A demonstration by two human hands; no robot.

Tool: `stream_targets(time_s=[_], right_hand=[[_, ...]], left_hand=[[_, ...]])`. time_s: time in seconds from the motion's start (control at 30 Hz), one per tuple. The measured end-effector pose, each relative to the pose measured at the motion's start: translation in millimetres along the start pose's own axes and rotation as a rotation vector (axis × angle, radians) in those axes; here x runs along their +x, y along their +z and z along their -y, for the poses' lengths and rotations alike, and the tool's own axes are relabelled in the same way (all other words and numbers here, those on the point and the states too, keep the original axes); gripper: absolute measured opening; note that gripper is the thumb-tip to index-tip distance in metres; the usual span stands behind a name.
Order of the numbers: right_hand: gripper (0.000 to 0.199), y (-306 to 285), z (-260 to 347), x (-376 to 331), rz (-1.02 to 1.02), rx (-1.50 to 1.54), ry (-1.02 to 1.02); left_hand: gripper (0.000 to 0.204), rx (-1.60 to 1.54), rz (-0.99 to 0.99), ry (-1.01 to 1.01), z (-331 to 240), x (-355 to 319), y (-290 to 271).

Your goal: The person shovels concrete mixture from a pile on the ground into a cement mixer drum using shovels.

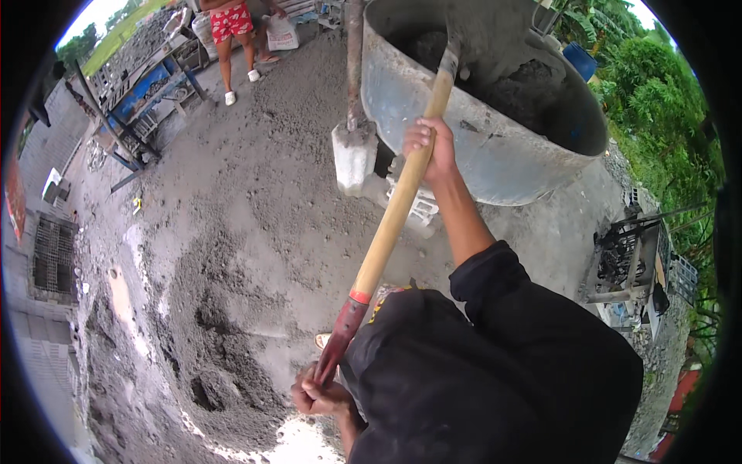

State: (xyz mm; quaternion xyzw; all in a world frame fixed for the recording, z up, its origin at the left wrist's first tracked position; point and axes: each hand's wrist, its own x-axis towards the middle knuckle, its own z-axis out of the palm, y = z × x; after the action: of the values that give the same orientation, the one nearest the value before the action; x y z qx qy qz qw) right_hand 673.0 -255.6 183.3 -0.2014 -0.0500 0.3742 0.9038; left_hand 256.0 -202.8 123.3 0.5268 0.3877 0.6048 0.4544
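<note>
Both my hands are on one long shovel [396,209] with a pale wooden shaft and a red grip end. My right hand [434,147] wraps round the upper shaft, arm stretched forward. Low on the left, my left hand [321,397] is closed on the red grip. The shaft slants up over the near rim of a large grey-blue tub [495,158]. Inside the tub is wet grey mix [533,81]. The shovel's blade is blurred and grey like the mix, so its outline is hard to make out.
A pole in a whitish block [354,158] stands against the tub's left side. Loose grey sand [224,332] lies at left. Another person in red shorts [232,22] stands near sacks [281,32]. A metal frame stand [630,267] is at right.
</note>
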Motion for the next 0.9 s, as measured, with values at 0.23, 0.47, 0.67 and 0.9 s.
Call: stream_targets(time_s=[0.23,0.47,0.67,0.9], right_hand=[[0.008,-105,55,-26,-0.027,0.187,-0.048],[0.019,-103,70,-42,-0.155,-0.301,-0.182],[0.036,-33,111,-68,0.566,-0.251,-0.139],[0.047,16,100,-55,1.026,0.22,0.432]], left_hand=[[0.036,-0.066,0.166,0.102,28,-30,63],[0.022,-0.055,-0.103,-0.5,21,-38,49],[0.04,-0.136,-0.355,-0.785,28,-87,32],[0.054,0.36,-0.21,-1.07,69,-224,-25]])
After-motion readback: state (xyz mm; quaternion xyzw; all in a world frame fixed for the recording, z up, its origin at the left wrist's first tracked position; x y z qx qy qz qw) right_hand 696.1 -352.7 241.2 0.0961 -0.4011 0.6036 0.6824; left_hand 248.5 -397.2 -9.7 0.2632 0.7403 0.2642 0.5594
